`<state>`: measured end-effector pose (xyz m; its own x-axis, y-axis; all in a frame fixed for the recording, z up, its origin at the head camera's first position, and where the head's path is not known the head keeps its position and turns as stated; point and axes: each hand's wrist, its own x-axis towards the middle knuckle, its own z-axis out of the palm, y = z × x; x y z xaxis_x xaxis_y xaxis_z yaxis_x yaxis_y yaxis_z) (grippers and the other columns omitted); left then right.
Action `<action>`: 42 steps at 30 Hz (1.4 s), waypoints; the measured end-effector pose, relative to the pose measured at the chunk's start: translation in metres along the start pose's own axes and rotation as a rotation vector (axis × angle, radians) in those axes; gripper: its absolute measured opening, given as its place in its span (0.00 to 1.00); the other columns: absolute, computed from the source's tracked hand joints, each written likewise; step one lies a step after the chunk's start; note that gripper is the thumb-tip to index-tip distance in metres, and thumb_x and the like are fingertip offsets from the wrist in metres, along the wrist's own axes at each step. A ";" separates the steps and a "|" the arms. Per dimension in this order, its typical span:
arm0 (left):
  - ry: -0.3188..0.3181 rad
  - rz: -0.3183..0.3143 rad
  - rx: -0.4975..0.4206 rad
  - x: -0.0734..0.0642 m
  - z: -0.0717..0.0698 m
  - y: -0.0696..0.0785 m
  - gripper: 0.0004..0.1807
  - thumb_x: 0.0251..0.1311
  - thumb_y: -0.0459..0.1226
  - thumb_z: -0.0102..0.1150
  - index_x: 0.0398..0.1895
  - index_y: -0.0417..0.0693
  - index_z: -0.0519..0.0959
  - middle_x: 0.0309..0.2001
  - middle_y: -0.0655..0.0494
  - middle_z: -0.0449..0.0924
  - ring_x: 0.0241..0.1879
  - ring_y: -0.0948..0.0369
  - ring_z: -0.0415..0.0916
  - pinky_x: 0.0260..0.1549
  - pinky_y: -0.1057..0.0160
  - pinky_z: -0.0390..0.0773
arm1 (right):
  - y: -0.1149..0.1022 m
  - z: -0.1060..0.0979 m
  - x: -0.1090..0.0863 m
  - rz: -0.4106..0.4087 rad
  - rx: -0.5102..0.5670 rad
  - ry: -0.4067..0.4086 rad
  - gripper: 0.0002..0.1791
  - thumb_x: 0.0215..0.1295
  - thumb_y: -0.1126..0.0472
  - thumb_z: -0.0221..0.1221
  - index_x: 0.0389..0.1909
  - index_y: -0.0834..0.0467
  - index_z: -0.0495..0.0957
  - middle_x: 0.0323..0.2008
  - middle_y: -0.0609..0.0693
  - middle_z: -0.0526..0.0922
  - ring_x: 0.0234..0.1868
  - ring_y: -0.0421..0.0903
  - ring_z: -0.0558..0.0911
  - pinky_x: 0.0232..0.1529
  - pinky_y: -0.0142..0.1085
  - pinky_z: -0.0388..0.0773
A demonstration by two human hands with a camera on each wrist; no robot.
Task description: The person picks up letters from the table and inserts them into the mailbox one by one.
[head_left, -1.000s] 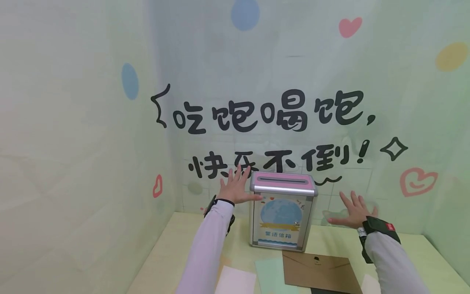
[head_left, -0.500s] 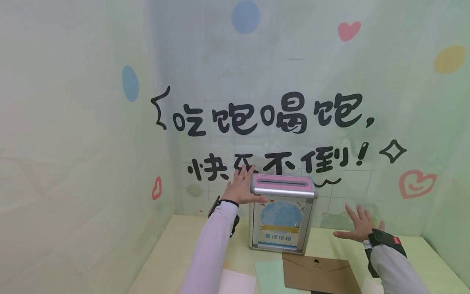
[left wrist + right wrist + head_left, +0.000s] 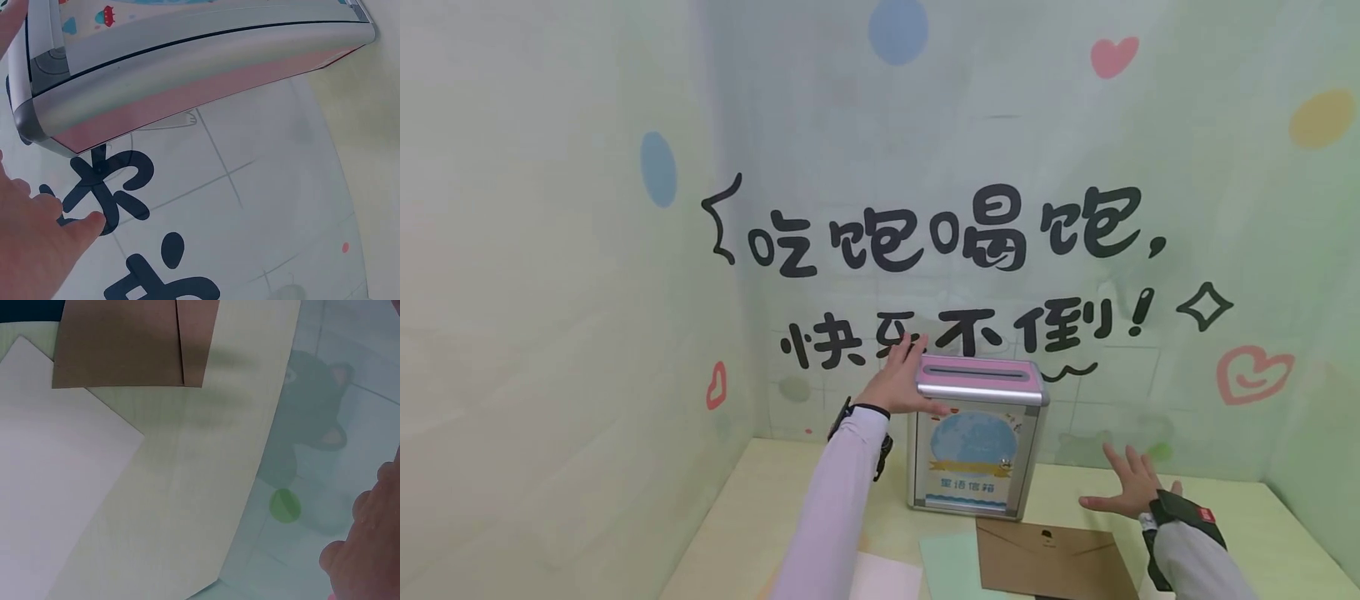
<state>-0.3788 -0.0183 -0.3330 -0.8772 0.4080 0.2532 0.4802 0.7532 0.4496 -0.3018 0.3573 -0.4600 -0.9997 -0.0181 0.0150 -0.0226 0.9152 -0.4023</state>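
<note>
A mailbox-like box (image 3: 973,458) with a silver frame, a pink slotted top and a blue-globe picture stands upright on the table. My left hand (image 3: 897,379) is at its upper left corner, fingers spread, with the thumb in front of the box's face. In the left wrist view that hand (image 3: 37,244) lies beside the box's silver edge (image 3: 187,81); contact cannot be made out. To the right of the box, my right hand (image 3: 1129,483) hovers with spread fingers and holds nothing. Below it lies a brown envelope (image 3: 1052,558), also seen in the right wrist view.
Near the front of the pale table (image 3: 752,508) lie a mint green paper (image 3: 947,558) and a pinkish white paper (image 3: 887,577). A white sheet (image 3: 56,469) shows in the right wrist view. A wall (image 3: 925,125) with black lettering rises behind the box, and side walls flank the table.
My left hand has shifted a little right, closer to the box's corner. My right hand has come down and slightly to the right. The box and papers have stayed in place.
</note>
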 end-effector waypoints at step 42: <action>0.089 -0.044 -0.106 0.031 0.038 -0.007 0.63 0.25 0.47 0.79 0.67 0.39 0.52 0.67 0.45 0.50 0.63 0.51 0.53 0.59 0.55 0.63 | 0.018 0.048 0.009 0.052 0.018 -0.115 0.57 0.45 0.34 0.61 0.67 0.62 0.47 0.64 0.75 0.41 0.62 0.75 0.42 0.46 0.76 0.35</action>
<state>-0.4094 0.0086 -0.3609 -0.8954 0.3249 0.3043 0.4436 0.7089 0.5484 -0.3119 0.3540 -0.5106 -0.9937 -0.0173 -0.1109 0.0306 0.9086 -0.4164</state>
